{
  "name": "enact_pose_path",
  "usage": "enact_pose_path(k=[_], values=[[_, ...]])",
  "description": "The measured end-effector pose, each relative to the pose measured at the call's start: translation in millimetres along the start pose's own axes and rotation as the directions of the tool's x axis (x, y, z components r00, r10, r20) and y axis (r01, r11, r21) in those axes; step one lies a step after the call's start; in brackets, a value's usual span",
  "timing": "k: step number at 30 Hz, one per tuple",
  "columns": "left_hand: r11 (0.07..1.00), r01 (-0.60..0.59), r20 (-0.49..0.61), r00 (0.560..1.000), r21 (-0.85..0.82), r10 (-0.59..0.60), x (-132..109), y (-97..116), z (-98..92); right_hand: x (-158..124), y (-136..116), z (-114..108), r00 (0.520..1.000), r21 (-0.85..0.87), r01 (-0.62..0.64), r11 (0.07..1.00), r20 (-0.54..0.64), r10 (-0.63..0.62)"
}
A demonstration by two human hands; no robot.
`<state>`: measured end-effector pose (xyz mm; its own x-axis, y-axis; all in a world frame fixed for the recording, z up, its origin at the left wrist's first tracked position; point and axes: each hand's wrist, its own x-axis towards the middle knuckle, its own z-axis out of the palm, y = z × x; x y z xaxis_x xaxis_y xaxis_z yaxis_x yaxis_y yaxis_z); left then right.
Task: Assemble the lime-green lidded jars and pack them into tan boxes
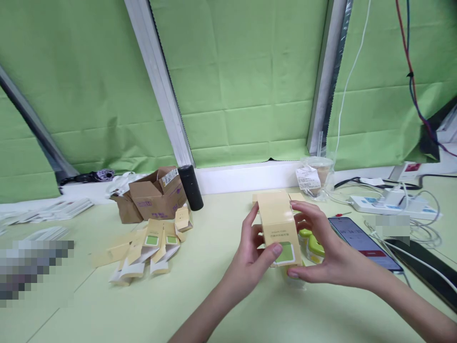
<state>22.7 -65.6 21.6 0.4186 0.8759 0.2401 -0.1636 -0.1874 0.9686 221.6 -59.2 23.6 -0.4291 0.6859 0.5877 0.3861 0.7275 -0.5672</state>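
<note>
Between my two hands is a small yellow cardboard box (pixel 278 224) with a green square on its front and a long flap standing up at the far end. My left hand (pixel 253 245) grips its left side, thumb pressed on the green square. On the other side, my right hand (pixel 323 245) curls round the right edge, thumb near the bottom corner. Just behind the right fingers sit green-and-white round items (pixel 314 248), partly hidden. Under the box's lower end shows a clear or pale object that I cannot make out.
Several flattened yellow boxes (pixel 134 257) lie to the left. Behind them stand an open brown carton (pixel 157 195) and a black bottle (pixel 191 187). On the right are a phone (pixel 364 240), a power strip (pixel 392 206), loose cables and a bagged cup (pixel 316 178).
</note>
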Motion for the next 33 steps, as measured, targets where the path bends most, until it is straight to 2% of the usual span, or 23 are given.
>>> enact_pose_path(k=[4,10,14,16,19,22,25,30,33], values=[[0.987,-0.039,-0.064,0.997,0.154,0.050,0.8,-6.7,0.3,0.1,-3.0,0.1,0.999,0.088,-0.053,0.995,0.013,0.052],[0.945,-0.107,-0.081,0.987,0.310,0.138,1.0,-8.5,-1.6,2.7,-1.8,5.7,0.991,0.227,-0.085,0.970,-0.081,0.106],[0.951,-0.067,-0.077,0.992,0.302,0.095,1.6,-7.5,-3.0,1.5,-2.8,7.6,0.993,0.326,-0.042,0.944,-0.091,0.076],[0.949,-0.055,-0.080,0.993,0.312,0.084,1.9,-7.9,-3.2,0.3,-3.2,8.5,0.992,0.319,-0.050,0.946,-0.090,0.083],[0.938,-0.102,-0.086,0.987,0.332,0.138,1.2,-9.1,-2.3,-0.3,-2.7,9.9,0.988,0.266,-0.064,0.962,-0.119,0.098],[0.927,-0.190,-0.079,0.971,0.324,0.227,-0.3,-10.1,-0.5,1.7,-2.6,9.7,0.969,0.343,-0.072,0.936,-0.199,0.147],[0.888,-0.272,-0.035,0.951,0.370,0.306,-0.9,-10.1,-0.6,5.7,-3.3,7.7,0.937,0.427,-0.103,0.898,-0.260,0.232],[0.748,-0.371,0.122,0.922,0.551,0.368,0.2,-11.6,-6.1,10.1,-0.8,6.3,0.945,0.237,-0.090,0.967,-0.286,0.158],[0.686,-0.426,0.169,0.896,0.590,0.410,0.0,-14.5,-7.8,10.0,1.0,7.3,0.953,0.230,-0.100,0.968,-0.256,0.160]])
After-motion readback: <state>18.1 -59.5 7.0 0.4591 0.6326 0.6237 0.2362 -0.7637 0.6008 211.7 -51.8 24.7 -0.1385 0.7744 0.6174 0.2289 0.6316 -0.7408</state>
